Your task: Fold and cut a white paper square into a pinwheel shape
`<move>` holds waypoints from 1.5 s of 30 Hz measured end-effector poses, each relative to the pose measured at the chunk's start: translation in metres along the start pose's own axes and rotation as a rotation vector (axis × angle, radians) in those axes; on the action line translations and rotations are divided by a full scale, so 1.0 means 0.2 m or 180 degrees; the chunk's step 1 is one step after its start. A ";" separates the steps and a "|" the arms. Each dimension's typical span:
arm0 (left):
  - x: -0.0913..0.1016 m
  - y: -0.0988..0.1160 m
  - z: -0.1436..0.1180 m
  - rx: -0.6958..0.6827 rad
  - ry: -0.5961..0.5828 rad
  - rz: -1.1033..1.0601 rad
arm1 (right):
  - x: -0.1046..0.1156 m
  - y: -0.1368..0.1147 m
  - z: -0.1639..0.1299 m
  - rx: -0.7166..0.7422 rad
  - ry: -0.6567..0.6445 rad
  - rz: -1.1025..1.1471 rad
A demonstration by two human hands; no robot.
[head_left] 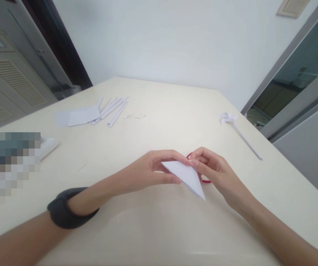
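Both hands met at the near middle of the desk (159, 229), pinching a folded white paper triangle (188, 176): the left hand (147, 170) closed its fingers on the left edge, the right hand (216, 170) on the far corner. A red loop (203, 180) lay partly hidden under them. Far left lay paper strips (113, 109) and flat sheets (78, 116); far right, well apart, a paper pinwheel (229, 118).

cream table (153, 229) | white wall (175, 40) | louvred cabinet (12, 79) | glass door (300, 85)
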State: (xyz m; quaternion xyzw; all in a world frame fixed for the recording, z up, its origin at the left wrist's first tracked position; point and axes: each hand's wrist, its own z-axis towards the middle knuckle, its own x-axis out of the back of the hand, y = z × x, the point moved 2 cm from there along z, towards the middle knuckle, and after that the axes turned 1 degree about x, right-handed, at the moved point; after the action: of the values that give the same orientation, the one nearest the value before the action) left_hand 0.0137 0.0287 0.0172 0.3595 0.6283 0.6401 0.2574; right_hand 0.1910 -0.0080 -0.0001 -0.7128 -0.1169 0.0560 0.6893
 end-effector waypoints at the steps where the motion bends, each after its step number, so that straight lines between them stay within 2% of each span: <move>1: 0.00 -0.01 0.00 0.0047 0.0016 -0.0023 | 0.00 0.00 0.00 -0.0027 0.0010 -0.0076; 5: 0.01 -0.04 0.00 0.0089 0.0068 -0.0197 | 0.00 -0.01 -0.01 -0.0027 0.0030 -0.0414; 9: 0.02 -0.07 0.01 0.0093 0.0243 -0.0043 | -0.01 -0.03 -0.03 -0.0040 0.0063 -0.0737; 14: 0.03 -0.09 0.02 0.0101 0.0607 0.0155 | -0.01 -0.04 -0.04 -0.0225 -0.0014 -0.0661; 19: 0.03 -0.08 0.01 0.0059 0.0842 0.0171 | -0.01 -0.03 -0.03 -0.0412 -0.0341 -0.0429; 23: 0.01 -0.06 0.00 0.0186 0.0694 0.0088 | 0.00 -0.02 -0.02 -0.0413 -0.0143 -0.0528; 29: -0.01 -0.03 0.00 0.0134 0.0423 -0.0053 | -0.01 -0.03 0.00 -0.0053 0.0234 -0.0448; 34: 0.00 -0.05 0.01 0.0102 0.0387 -0.0086 | -0.01 -0.02 0.00 -0.0061 0.0343 -0.0325; 40: 0.02 -0.07 0.02 -0.0342 0.0188 -0.0194 | 0.01 -0.01 0.01 0.0013 0.0425 -0.0109; 45: 0.01 -0.09 0.03 -0.0260 0.0255 -0.0174 | 0.02 0.01 0.01 0.0023 0.0309 -0.0113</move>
State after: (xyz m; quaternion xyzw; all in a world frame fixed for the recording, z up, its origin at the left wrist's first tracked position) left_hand 0.0149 0.0352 0.0000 0.3055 0.6211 0.6718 0.2639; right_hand 0.1944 -0.0055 -0.0014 -0.7100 -0.0958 0.0096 0.6976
